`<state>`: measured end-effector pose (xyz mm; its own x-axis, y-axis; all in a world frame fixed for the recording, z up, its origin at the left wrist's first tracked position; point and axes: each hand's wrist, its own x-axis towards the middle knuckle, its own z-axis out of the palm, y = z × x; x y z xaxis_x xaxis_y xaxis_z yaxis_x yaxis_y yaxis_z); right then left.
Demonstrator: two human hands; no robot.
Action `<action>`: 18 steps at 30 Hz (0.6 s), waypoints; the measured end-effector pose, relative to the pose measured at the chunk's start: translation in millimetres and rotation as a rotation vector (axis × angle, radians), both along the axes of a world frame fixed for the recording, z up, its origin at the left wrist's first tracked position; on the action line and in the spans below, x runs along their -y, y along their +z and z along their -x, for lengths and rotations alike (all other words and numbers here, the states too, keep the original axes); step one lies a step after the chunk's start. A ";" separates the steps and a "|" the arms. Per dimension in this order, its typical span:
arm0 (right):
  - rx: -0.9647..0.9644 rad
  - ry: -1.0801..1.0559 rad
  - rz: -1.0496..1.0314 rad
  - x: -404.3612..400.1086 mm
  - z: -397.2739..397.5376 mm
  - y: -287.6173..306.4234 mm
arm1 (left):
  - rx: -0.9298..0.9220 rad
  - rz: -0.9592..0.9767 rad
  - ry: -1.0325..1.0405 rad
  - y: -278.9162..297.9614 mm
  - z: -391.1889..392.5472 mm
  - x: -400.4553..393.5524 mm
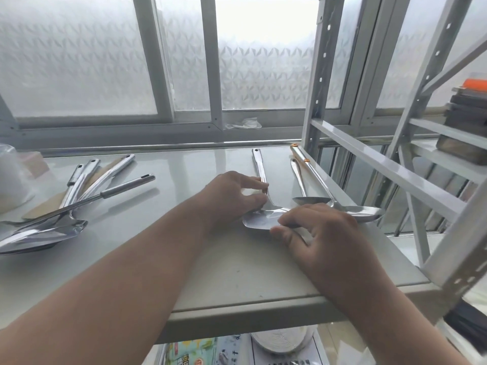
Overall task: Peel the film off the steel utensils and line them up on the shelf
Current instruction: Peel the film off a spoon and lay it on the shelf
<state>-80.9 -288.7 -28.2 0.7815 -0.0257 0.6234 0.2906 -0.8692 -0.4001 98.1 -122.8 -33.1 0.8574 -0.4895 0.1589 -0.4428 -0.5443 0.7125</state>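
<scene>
A steel spatula (pixel 259 167) lies on the white shelf (pixel 237 275), handle pointing away from me. My left hand (pixel 237 196) pinches its neck where handle meets blade. My right hand (pixel 316 230) pinches the near right edge of the blade (pixel 259 221). To the right, two steel spoons (pixel 311 200) (pixel 363 212) lie side by side near the shelf's right edge. On the left, a pile of several steel utensils (pixel 68 206) rests with handles fanned out toward the window.
White slotted rack posts (pixel 319 75) rise at the right, with a crossbar (pixel 382 164) above the spoons. Dark stacked items (pixel 466 127) sit on the neighbouring rack. Crumpled film (pixel 245 123) lies on the window sill. A white container (pixel 8 177) stands at far left.
</scene>
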 end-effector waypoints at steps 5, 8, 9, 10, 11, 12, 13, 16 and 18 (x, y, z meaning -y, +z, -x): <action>0.000 -0.009 -0.001 0.7 -0.5 -1.3 | 0.043 -0.012 0.023 -2.7 1.0 7.3; 0.003 -0.001 0.000 0.4 0.4 -2.4 | 0.058 -0.024 0.019 -1.1 3.5 8.7; 0.004 0.003 -0.003 0.6 0.5 -2.7 | 0.057 -0.034 0.017 -0.4 4.1 8.7; 0.004 0.005 -0.004 0.8 0.7 -2.9 | 0.055 -0.040 0.015 0.4 4.5 8.4; 0.004 0.006 -0.003 0.9 0.6 -3.1 | 0.052 -0.044 0.014 1.1 4.7 8.0; 0.004 0.006 0.000 0.9 0.6 -2.9 | 0.050 -0.045 0.012 1.9 5.2 7.5; 0.002 0.008 0.003 0.8 0.8 -2.9 | 0.049 -0.047 0.010 2.4 5.5 7.2; -0.005 0.009 0.006 0.8 1.4 -2.6 | 0.050 -0.056 0.004 4.2 6.6 5.9; -0.011 0.007 0.007 1.1 1.7 -2.3 | 0.042 -0.051 0.003 4.2 6.3 4.6</action>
<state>-82.6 -289.8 -30.6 0.7883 -0.0162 0.6151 0.2920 -0.8701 -0.3970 91.7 -127.4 -29.0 0.8518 -0.4956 0.1699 -0.4704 -0.5805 0.6647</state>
